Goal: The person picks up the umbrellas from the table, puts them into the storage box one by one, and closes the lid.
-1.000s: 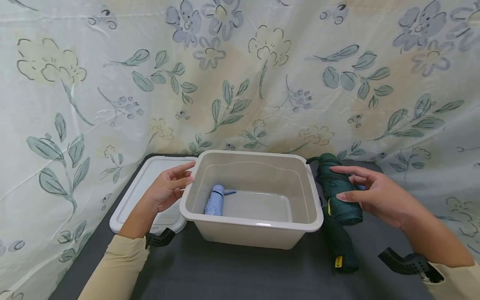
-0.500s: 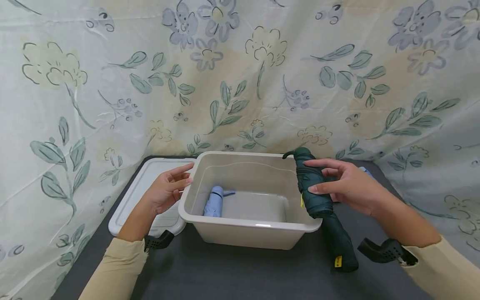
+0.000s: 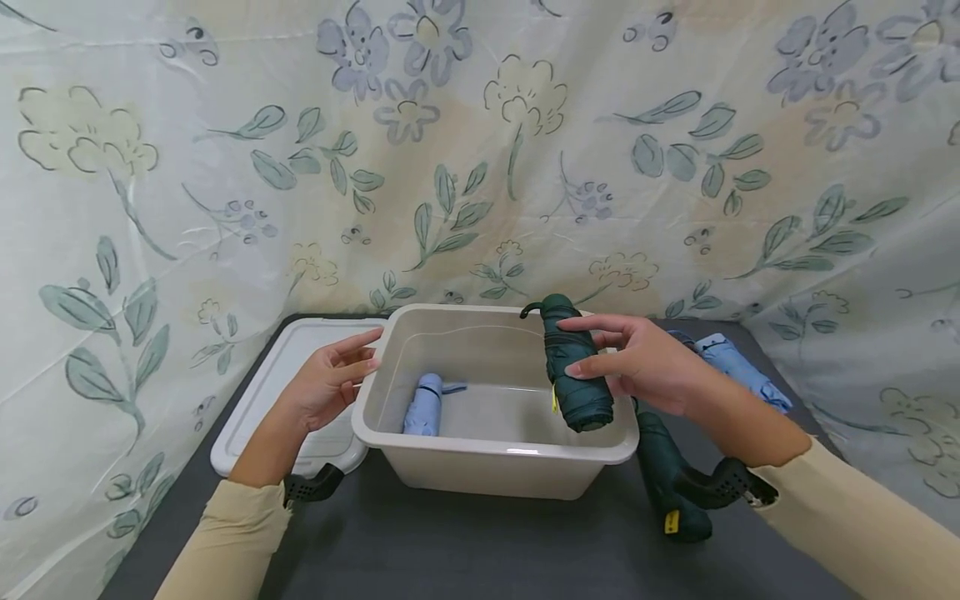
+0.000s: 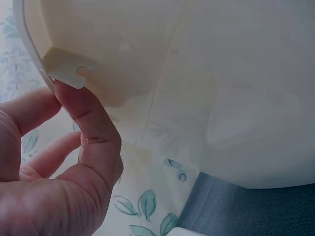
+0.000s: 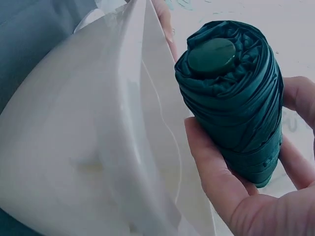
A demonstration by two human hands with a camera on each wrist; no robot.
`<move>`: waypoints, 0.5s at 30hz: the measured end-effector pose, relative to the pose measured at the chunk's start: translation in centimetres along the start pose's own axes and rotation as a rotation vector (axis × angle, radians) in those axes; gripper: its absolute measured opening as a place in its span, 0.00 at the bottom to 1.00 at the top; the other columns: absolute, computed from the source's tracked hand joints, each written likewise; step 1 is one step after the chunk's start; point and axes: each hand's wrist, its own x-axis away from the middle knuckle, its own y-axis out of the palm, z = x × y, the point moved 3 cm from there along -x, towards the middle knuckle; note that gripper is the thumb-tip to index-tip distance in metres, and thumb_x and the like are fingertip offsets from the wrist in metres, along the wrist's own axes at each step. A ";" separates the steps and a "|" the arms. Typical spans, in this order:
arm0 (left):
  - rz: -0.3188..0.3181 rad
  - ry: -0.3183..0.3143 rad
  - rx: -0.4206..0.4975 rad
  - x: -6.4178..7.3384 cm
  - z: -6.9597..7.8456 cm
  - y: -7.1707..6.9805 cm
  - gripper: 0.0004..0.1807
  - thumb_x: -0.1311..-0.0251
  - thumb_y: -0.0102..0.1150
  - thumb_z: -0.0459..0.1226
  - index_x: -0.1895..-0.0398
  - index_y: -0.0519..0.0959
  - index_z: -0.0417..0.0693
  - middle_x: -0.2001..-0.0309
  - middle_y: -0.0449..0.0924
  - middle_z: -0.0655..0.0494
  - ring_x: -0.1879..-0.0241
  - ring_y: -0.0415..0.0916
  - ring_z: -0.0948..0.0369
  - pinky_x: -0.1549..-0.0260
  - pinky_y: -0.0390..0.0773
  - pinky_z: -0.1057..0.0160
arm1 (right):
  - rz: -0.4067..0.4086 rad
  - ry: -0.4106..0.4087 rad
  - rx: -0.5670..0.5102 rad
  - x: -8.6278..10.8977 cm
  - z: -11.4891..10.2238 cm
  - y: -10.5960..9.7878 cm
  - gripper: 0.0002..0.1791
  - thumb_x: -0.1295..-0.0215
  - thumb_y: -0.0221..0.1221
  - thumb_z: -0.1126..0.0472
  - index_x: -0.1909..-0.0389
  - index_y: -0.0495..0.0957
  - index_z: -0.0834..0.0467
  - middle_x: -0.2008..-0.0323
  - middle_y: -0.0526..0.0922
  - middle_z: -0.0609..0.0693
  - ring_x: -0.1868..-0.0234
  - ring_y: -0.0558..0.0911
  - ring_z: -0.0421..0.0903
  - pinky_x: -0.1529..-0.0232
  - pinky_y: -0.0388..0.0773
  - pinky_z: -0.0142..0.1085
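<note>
A beige plastic storage bin [image 3: 495, 467] stands in the middle of the head view, with a folded light blue umbrella [image 3: 424, 407] inside at its left end. My left hand [image 3: 330, 379] pinches the bin's left rim; the left wrist view has its fingertips by a small notched tab [image 4: 71, 69] under that rim. A folded dark green umbrella [image 3: 576, 367] is in my right hand [image 3: 637, 362], gripped between thumb and fingers over the bin's right part. Its round end faces the camera in the right wrist view, beside the bin wall [image 5: 88, 132].
A white lid [image 3: 262, 400] lies left of the bin on the dark table [image 3: 465, 550]. Right of the bin lies a dark green umbrella sleeve-like roll with a yellow tag [image 3: 678, 492], partly behind my wrist strap. Farther back is a blue folded umbrella [image 3: 738, 367]. Floral cloth [image 3: 450, 167] hangs behind.
My right hand has carried the dark green umbrella leftward, from beside the bin to over its right part. The blue item at the back right has come into view. My left hand stays at the rim.
</note>
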 end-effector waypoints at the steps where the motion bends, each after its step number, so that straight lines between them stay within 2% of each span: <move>1: -0.001 0.000 0.003 0.0 0.0 0.0 0.37 0.29 0.59 0.31 0.20 0.56 0.41 0.53 0.83 0.57 0.55 0.87 0.63 0.54 0.87 0.62 | -0.008 0.004 -0.020 -0.3 0.0 0.2 0.41 0.39 0.70 0.66 0.25 0.67 0.52 0.31 0.63 0.64 0.59 0.81 0.46 0.59 0.87 0.39; 3: -0.006 0.001 0.005 -0.1 0.0 -0.1 0.37 0.29 0.59 0.31 0.20 0.56 0.41 0.53 0.83 0.57 0.55 0.86 0.63 0.54 0.87 0.62 | -0.024 0.007 -0.054 -0.9 -0.1 0.6 0.41 0.38 0.69 0.68 0.24 0.66 0.52 0.35 0.67 0.64 0.51 0.84 0.52 0.51 0.88 0.48; 5: -0.011 0.000 0.010 -0.1 -0.1 -0.1 0.37 0.29 0.59 0.31 0.20 0.56 0.41 0.53 0.83 0.57 0.55 0.86 0.63 0.54 0.87 0.62 | -0.038 0.016 -0.074 -1.4 -0.1 0.9 0.41 0.38 0.68 0.69 0.24 0.66 0.53 0.35 0.69 0.64 0.46 0.83 0.56 0.48 0.86 0.56; 15: -0.013 0.004 0.006 -0.1 0.0 -0.1 0.36 0.28 0.59 0.31 0.20 0.58 0.42 0.52 0.84 0.58 0.55 0.87 0.62 0.54 0.87 0.61 | -0.035 0.077 -0.053 -4.0 -0.1 2.9 0.39 0.41 0.72 0.67 0.28 0.72 0.50 0.37 0.74 0.63 0.43 0.82 0.59 0.48 0.85 0.56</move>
